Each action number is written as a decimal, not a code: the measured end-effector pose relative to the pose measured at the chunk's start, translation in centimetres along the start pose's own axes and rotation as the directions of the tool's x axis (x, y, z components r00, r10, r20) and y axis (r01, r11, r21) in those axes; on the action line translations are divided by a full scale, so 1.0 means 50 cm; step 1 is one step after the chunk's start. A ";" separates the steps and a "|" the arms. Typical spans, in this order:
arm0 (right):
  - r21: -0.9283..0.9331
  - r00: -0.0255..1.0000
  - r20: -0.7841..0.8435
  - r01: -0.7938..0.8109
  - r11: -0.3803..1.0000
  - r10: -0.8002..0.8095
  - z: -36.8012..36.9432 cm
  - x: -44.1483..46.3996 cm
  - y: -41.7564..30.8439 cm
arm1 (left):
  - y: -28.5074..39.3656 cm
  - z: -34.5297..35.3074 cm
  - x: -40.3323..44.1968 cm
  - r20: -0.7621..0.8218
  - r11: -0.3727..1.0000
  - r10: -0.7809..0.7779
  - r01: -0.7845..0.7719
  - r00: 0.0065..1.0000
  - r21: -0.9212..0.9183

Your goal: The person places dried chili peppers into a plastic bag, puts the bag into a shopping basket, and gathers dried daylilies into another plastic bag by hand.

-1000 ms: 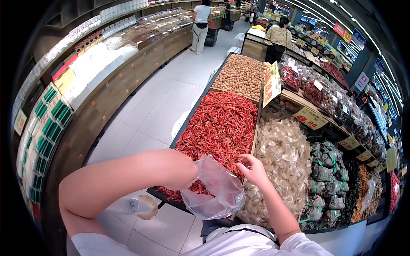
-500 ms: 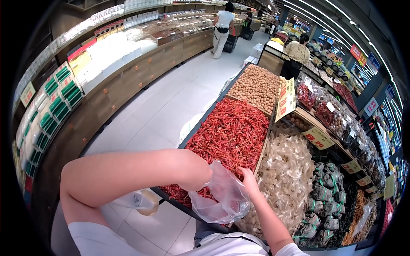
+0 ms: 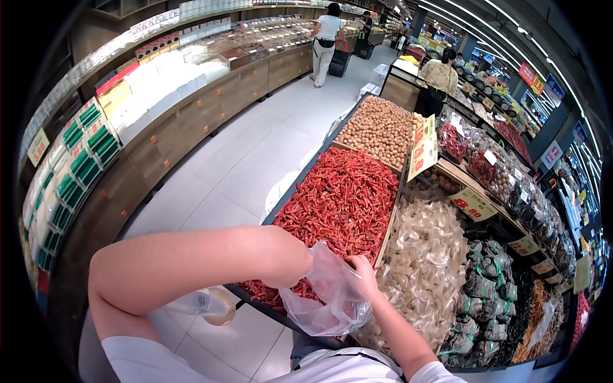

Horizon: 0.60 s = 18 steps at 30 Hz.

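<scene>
A clear plastic bag (image 3: 332, 300) hangs between my hands at the near end of a bin of dried red chilies (image 3: 341, 198). My left hand (image 3: 290, 265) is bent down at the bag's left rim and closed on it, its fingertips hidden. At the bag's right rim is my right hand (image 3: 363, 271), fingers curled in against the plastic, just over the chilies' near right edge. Chilies show red through and around the bag. I cannot make out anything inside it.
Walnuts (image 3: 377, 131) fill the bin beyond the chilies. To the right lie pale translucent dried goods (image 3: 424, 249) and dark bundles tied with green (image 3: 488, 293). Price signs (image 3: 423, 150) stand along the divider. A person with a black basket (image 3: 340, 59) is in the aisle; another person (image 3: 439, 76) stands beyond the bins.
My right hand has shifted slightly left and down, its fingers drawing in closer to the bag. My left arm is nearly unmoved. The camera view has turned a little to the right.
</scene>
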State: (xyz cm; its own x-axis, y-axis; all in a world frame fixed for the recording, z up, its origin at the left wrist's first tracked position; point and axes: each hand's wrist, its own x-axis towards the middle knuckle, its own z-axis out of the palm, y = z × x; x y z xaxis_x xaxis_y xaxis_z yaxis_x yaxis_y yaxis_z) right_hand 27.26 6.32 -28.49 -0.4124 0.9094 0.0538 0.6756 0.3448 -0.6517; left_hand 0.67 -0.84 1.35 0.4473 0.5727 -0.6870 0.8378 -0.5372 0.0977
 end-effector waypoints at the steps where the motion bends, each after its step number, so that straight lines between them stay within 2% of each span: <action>1: 0.011 0.999 -0.021 0.031 0.999 -0.031 0.006 0.000 0.009 | 0.000 0.002 0.001 -0.002 1.000 -0.001 0.001 1.000 0.000; 2: 0.023 0.996 -0.069 0.063 0.998 -0.062 0.014 0.000 0.018 | 0.000 0.005 0.002 -0.017 1.000 0.003 -0.003 1.000 -0.001; 6: 0.052 0.993 -0.087 0.085 0.995 -0.081 0.012 0.002 0.018 | -0.005 0.017 0.007 -0.056 1.000 0.017 -0.018 0.998 -0.014; 10: 0.113 0.989 -0.139 0.061 0.992 -0.045 0.003 0.010 0.011 | -0.002 0.007 -0.001 -0.065 1.000 0.029 -0.030 0.997 -0.009; 12: 0.134 0.982 -0.188 0.033 0.990 -0.007 0.001 0.013 0.012 | 0.002 -0.002 -0.004 -0.004 1.000 0.004 -0.004 1.000 -0.026; 18: 0.168 0.958 -0.287 0.046 0.985 0.004 -0.007 0.028 0.040 | 0.002 -0.001 -0.008 -0.036 0.999 0.009 -0.010 0.999 -0.030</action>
State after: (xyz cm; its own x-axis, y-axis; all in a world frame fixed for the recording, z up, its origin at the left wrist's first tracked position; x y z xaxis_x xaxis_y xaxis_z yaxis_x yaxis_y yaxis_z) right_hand 28.25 8.36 -29.45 -0.2168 0.9393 0.2659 0.5435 0.3424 -0.7664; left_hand 0.61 -1.11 1.66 0.4660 0.5895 -0.6598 0.8422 -0.5242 0.1264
